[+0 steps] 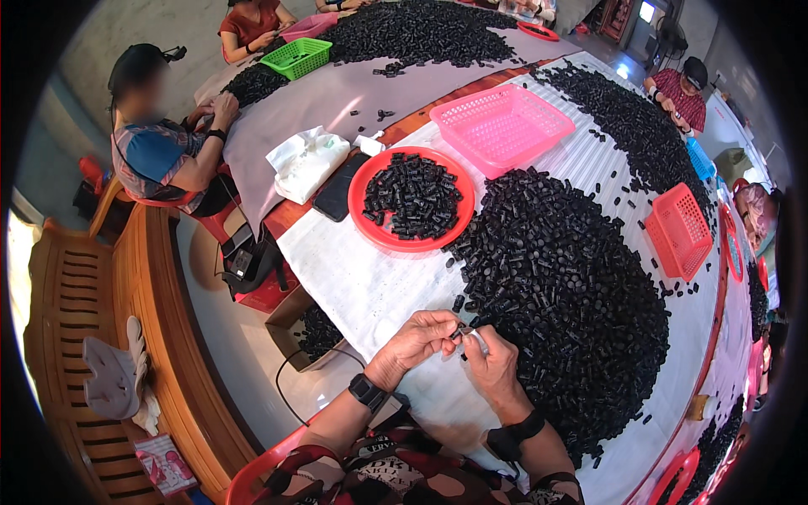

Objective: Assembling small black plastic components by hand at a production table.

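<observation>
My left hand point(418, 338) and my right hand point(492, 362) meet just above the white table cover point(353, 278) near its front edge. Between the fingertips of both sits a small black plastic piece point(459, 332), and my right hand also pinches a thin silvery tool point(476, 338). Immediately to the right spreads a big heap of small black plastic pieces point(572, 286). A round red tray point(374, 231) holding more of the black pieces lies further back.
A pink basket point(501, 126) stands behind the tray, a red basket point(680, 231) to the right, a green one point(296, 57) far back. A black phone point(338, 189) and white bag point(305, 160) lie left of the tray. Other people sit around the table; a wooden bench point(93, 295) is at left.
</observation>
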Available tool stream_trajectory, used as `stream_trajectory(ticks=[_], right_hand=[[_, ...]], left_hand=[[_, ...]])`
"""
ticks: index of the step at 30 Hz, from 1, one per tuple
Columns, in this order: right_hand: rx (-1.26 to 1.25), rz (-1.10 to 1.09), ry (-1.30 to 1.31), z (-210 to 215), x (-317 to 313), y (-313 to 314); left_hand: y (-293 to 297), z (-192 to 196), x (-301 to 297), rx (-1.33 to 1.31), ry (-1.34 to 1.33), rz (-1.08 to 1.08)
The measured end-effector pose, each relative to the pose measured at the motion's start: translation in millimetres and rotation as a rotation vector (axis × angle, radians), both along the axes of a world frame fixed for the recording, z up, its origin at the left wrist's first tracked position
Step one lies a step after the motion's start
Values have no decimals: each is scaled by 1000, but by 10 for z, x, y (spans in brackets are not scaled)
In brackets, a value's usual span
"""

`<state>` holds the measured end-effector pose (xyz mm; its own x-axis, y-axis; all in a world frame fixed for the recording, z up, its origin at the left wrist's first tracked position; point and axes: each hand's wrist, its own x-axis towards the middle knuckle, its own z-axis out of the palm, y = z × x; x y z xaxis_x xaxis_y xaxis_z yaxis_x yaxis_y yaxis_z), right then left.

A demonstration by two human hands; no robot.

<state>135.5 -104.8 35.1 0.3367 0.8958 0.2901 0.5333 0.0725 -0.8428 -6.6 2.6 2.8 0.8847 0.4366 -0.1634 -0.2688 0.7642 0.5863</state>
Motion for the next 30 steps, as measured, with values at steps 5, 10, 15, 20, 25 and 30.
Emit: stream_trajectory(ticks=[5,10,15,20,25,30], right_hand=[[6,5,-14,0,-1,11],[-1,11,-12,5,6,10],[3,24,-22,35,3,18],[-22,41,-62,43,13,9],[-2,27,-67,36,5,9],[17,-20,22,1,-2,14]], left_hand=[[-1,-16,-6,-4,6,2],[1,-18,0,-1,-9,-2],[-4,-21,-7,-12,1,2],[1,-26,-3,-1,-15,-6],[3,-22,13,-10,-3,-9],[5,-32,3,-13,-16,-9]])
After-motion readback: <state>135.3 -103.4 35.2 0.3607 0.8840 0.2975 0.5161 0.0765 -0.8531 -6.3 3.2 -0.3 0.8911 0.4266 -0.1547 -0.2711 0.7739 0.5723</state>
